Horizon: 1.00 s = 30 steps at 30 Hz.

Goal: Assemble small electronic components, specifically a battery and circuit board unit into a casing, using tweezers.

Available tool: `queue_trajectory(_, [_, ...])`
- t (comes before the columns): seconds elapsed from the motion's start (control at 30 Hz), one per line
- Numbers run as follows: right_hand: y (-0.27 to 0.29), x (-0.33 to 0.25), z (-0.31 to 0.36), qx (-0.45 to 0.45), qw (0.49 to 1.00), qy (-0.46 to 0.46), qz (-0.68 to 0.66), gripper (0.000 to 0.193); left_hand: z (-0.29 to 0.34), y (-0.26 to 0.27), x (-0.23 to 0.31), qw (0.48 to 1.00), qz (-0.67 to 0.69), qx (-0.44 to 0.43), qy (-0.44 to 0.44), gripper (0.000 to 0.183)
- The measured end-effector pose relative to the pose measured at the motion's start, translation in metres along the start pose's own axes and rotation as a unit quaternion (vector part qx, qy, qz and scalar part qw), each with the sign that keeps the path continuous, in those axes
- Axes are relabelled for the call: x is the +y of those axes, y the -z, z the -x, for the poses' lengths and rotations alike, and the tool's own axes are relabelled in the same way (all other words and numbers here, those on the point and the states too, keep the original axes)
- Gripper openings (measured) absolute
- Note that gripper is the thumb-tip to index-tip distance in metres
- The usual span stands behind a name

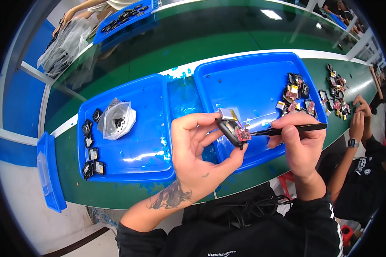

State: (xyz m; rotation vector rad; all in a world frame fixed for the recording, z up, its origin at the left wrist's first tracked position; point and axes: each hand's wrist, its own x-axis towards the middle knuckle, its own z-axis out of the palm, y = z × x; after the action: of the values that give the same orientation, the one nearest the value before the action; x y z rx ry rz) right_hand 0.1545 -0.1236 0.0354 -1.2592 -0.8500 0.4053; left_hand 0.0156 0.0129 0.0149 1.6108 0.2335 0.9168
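Observation:
My left hand (199, 147) grips a small black device housing (230, 132) by its edges, fingers above and thumb below. The housing lies open, with a silvery battery (228, 115) raised at its top and a red circuit board (243, 135) at its right side. In my right hand (299, 143) is a pair of black tweezers (311, 127), held like a pen. Their tips point left and meet the right side of the red board; whether they pinch anything there is too small to tell. Both hands are above the near edge of the right blue tray (248, 85).
The right tray holds a pile of opened devices (292, 92). A left blue tray (150, 171) holds a clear bag of small black parts (111, 124) and several devices (93, 153). More boards (336, 92) lie on the green table at right, beside a co-worker's hands (361, 112).

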Motion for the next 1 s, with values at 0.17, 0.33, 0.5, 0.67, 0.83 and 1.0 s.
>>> queue_trajectory(0.17, [0.000,0.002,0.001,0.003,1.000,0.006,0.004,0.010,0.000,-0.002,-0.001,1.000,0.008,0.004,0.001,0.065])
queue_trajectory(0.33, [-0.002,-0.001,-0.001,0.006,0.999,0.026,0.031,0.008,-0.001,-0.001,-0.002,1.000,0.011,0.002,0.007,0.065])
queue_trajectory(0.5, [-0.004,-0.003,-0.003,-0.004,0.993,0.048,0.105,0.006,-0.002,-0.002,0.000,0.999,0.033,0.007,0.005,0.058])
queue_trajectory(0.67, [0.000,-0.004,-0.005,-0.026,0.980,0.102,0.166,0.009,0.000,-0.004,-0.001,0.999,0.034,0.004,0.015,0.060])
queue_trajectory(0.83, [-0.002,-0.013,-0.011,-0.083,0.952,0.177,0.235,0.013,0.003,-0.003,-0.005,1.000,0.017,0.010,-0.003,0.059])
queue_trajectory(1.0, [-0.004,-0.005,-0.005,-0.050,0.976,0.111,0.180,0.014,0.003,-0.007,-0.009,0.999,-0.007,0.023,-0.034,0.060])
